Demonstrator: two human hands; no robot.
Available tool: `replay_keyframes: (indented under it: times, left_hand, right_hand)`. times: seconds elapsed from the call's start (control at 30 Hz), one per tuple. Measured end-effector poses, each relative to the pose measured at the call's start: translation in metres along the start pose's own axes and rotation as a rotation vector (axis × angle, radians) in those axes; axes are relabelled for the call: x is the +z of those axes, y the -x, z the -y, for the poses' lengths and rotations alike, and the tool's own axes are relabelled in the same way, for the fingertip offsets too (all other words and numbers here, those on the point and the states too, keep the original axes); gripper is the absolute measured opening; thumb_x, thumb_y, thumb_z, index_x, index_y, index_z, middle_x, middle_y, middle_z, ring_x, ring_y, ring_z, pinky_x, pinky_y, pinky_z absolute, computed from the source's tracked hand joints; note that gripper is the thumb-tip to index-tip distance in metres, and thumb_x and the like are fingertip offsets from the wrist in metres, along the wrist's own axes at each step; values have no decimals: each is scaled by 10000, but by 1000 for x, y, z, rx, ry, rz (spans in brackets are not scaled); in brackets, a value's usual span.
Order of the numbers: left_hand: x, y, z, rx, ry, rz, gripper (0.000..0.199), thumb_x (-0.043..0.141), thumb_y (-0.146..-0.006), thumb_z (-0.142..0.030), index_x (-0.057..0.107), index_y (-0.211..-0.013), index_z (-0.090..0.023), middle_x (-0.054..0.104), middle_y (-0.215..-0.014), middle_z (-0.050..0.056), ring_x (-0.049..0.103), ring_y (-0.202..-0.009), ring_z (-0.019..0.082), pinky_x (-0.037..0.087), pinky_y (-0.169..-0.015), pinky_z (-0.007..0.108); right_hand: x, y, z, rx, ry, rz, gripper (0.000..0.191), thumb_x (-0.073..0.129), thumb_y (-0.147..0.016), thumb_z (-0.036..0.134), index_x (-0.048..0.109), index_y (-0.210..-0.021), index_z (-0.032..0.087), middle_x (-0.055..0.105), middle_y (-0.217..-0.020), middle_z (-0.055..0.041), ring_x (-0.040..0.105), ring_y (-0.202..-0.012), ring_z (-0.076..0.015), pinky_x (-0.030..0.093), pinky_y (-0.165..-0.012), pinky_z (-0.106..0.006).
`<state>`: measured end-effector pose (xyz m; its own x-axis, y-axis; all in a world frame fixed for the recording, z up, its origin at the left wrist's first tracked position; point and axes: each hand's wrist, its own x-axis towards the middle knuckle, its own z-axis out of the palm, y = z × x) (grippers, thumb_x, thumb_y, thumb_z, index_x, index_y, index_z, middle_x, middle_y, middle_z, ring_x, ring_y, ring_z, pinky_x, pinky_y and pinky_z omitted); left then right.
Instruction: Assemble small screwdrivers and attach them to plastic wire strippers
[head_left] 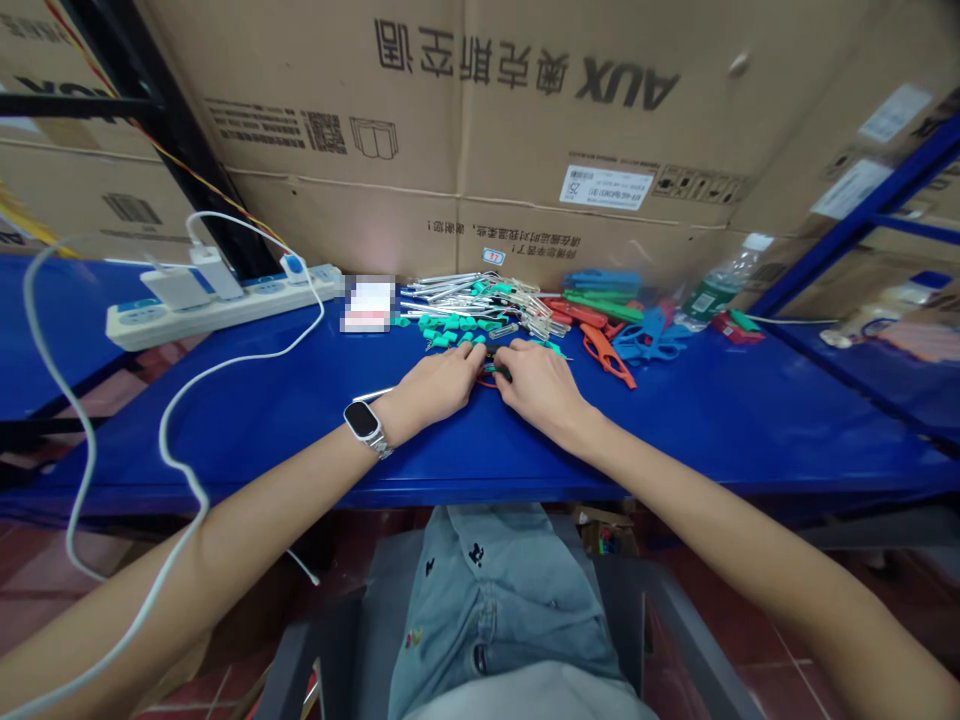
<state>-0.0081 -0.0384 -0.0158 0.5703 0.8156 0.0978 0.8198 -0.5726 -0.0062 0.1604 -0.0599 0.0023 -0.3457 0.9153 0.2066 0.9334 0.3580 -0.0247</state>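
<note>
My left hand (444, 382), with a watch (363, 422) on its wrist, rests low over the blue table with its fingers bent and pressed together. Close beside it, my right hand (541, 388) curls its fingers inward. Between the fingertips shows a small item with red and dark parts (488, 377); the hands hide most of it, so its kind is unclear. Just beyond both hands lie small green plastic pieces (450, 326) and a heap of thin silvery metal rods (450, 293). A single silvery rod (373, 395) lies by my left wrist.
Orange (609, 355) and blue plastic handle-like parts (651, 338) are piled at the right, before a green-labelled bottle (712, 295). At left is a white power strip (225, 308) with plugs; its white cable (176, 425) crosses my left forearm. Cardboard boxes (480, 130) stand behind.
</note>
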Motion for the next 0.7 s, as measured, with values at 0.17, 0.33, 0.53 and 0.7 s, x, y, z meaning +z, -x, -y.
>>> replay_keyframes:
  times: [0.17, 0.33, 0.53, 0.7]
  left_hand:
    - [0, 0, -1, -3, 4, 1, 274, 358, -1047, -144, 520, -1266, -110, 657, -1206, 180, 694, -1051, 286, 557, -844, 382]
    - [1, 0, 0, -4, 0, 2, 293, 341, -1054, -164, 524, -1274, -106, 658, -1199, 185, 693, -1034, 294, 557, -844, 397]
    - [0, -1, 0, 10, 11, 0, 296, 358, -1035, -148, 529, -1272, -101, 657, -1206, 197, 690, -1050, 305, 556, -837, 400]
    - [-1, -1, -1, -1, 13, 3, 302, 352, -1035, -150, 533, -1274, -111, 661, -1198, 196, 692, -1044, 302, 553, -828, 392]
  right_hand:
    - [1, -2, -2, -3, -24, 7, 260, 496, -1007, 188, 749, -1058, 155, 733, -1087, -132, 703, -909, -247, 476, -785, -333]
    - [1, -3, -3, 6, -38, 20, 252, 510, -994, 173, 758, -1036, 153, 734, -1074, -135, 694, -900, -240, 480, -803, -331]
    - [-2, -6, -1, -19, -8, 49, 228, 553, -953, 146, 760, -1049, 140, 737, -1042, -161, 699, -921, -268, 491, -788, -339]
    - [-4, -8, 0, -2, 14, 72, 221, 560, -967, 168, 757, -1062, 136, 737, -1059, -180, 703, -955, -289, 502, -821, -356]
